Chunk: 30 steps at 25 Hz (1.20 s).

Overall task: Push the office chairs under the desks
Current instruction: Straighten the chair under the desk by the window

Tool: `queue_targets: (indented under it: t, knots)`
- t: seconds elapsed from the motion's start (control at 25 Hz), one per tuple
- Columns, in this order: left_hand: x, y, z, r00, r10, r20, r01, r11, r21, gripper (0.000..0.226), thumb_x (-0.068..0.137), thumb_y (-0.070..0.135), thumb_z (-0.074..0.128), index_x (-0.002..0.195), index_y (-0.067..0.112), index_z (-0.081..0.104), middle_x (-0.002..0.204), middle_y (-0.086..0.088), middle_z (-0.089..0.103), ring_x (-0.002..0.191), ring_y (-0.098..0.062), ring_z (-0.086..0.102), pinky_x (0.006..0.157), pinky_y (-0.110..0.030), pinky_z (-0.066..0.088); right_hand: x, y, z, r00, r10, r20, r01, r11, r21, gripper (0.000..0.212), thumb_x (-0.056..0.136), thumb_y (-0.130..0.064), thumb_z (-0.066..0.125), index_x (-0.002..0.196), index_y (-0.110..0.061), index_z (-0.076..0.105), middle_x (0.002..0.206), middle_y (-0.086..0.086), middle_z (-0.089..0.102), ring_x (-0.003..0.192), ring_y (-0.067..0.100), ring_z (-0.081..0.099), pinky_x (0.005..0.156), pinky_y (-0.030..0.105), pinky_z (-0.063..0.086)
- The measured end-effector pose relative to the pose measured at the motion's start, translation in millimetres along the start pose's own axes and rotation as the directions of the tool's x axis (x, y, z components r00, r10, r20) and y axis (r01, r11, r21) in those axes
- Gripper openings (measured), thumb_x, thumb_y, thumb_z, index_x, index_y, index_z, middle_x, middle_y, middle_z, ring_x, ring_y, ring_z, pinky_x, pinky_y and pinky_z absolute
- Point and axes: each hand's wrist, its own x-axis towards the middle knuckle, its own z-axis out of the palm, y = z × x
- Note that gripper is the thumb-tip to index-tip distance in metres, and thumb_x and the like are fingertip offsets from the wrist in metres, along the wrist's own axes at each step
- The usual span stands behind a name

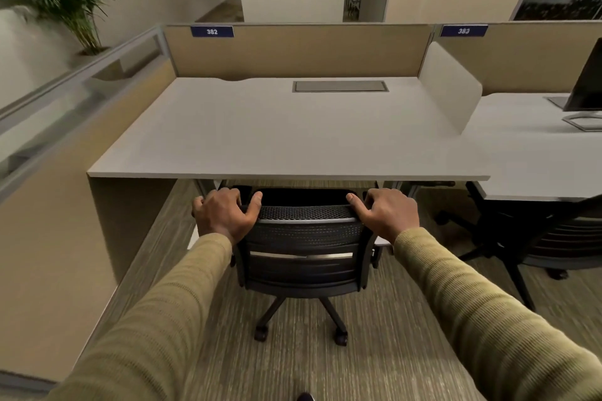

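Left hand (224,218) and right hand (387,215) both grip the chair (301,257), one on each top corner of the backrest (304,231). Fingers are curled over the far side of the top rail, thumbs lie along its near side. Neither hand holds anything else.

Chair sits square to the surface (277,133), roughly centred on its near edge. Backrest top is just below and just short of that edge. Seat is hidden, so I take it to be underneath. Nearest wheels (341,337) are out on the floor (391,352) in front of the edge.

Step in hand, as I read it: final push on this chair, nearly home. Next move calls for a straight, even shove from both hands so the chair doesn't swivel or roll off line. Stop when the backrest meets the near edge. Mind the fingers — they're on the far side of the rail and would end up close to the surface edge.

After that: let go, move right. Second chair (553,238) stands at the near edge of the neighbouring surface (527,153), turned at an angle with its base well out on the floor — looks like it needs the same treatment. Monitor (586,81) sits toward the back of that surface, away from the work.
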Motion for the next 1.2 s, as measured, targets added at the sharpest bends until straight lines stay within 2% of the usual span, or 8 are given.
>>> queue_targets:
  t: [0.12,0.2,0.36,0.52,1.04,1.2]
  knots:
    - [40,9,22,0.999,0.012,0.034,-0.011,1.0,-0.014,0.063,0.087,0.075,0.029,0.064,0.022,0.053,0.066,0.005,0.052,0.07,-0.022,0.05,0.092,-0.051,0.04,39,9,8,0.999,0.022,0.031,-0.022,1.0,0.003,0.068,0.088,-0.083,0.026,0.072,-0.023,0.056,0.071,-0.007,0.06,0.07,0.017,0.058,0.064,0.033,0.042]
    - [66,13,34,0.998,0.029,0.047,-0.028,1.0,-0.011,0.062,0.086,0.075,0.031,0.066,0.021,0.053,0.067,0.004,0.051,0.072,-0.024,0.05,0.087,-0.049,0.039,65,12,11,0.998,0.024,0.058,-0.024,1.0,-0.006,0.064,0.09,-0.08,0.03,0.078,-0.024,0.058,0.077,-0.004,0.062,0.074,0.019,0.058,0.066,0.034,0.044]
    - [111,15,53,0.997,0.046,0.067,-0.046,0.999,0.004,0.068,0.084,0.077,0.024,0.067,0.018,0.055,0.07,0.001,0.053,0.075,-0.024,0.049,0.086,-0.049,0.037,107,15,21,0.997,0.033,0.072,-0.032,0.999,-0.016,0.065,0.091,-0.077,0.029,0.086,-0.021,0.062,0.085,0.0,0.064,0.08,0.021,0.058,0.072,0.037,0.049]
    - [143,15,61,0.995,0.056,0.085,-0.055,0.998,-0.01,0.071,0.082,0.076,0.022,0.068,0.016,0.057,0.073,-0.002,0.058,0.076,-0.027,0.054,0.085,-0.048,0.036,133,13,27,0.995,0.073,0.07,-0.071,0.997,-0.022,0.067,0.09,-0.078,0.027,0.087,-0.021,0.063,0.084,-0.002,0.061,0.08,0.022,0.055,0.075,0.039,0.044]
    - [173,23,71,0.99,0.057,0.129,-0.06,0.998,0.022,0.071,0.086,0.077,0.024,0.07,0.017,0.057,0.071,-0.001,0.055,0.074,-0.025,0.051,0.082,-0.048,0.036,170,22,28,0.993,0.077,0.087,-0.074,0.997,-0.037,0.065,0.092,-0.076,0.026,0.086,-0.023,0.063,0.08,-0.003,0.062,0.078,0.021,0.058,0.068,0.035,0.04]
    - [169,30,70,0.989,0.053,0.134,-0.056,0.998,0.016,0.072,0.087,0.075,0.019,0.072,0.015,0.056,0.076,-0.004,0.058,0.077,-0.026,0.049,0.087,-0.05,0.035,159,26,24,0.988,0.081,0.131,-0.08,0.997,-0.016,0.069,0.093,-0.076,0.024,0.099,-0.021,0.065,0.095,0.001,0.066,0.089,0.023,0.06,0.076,0.039,0.047]
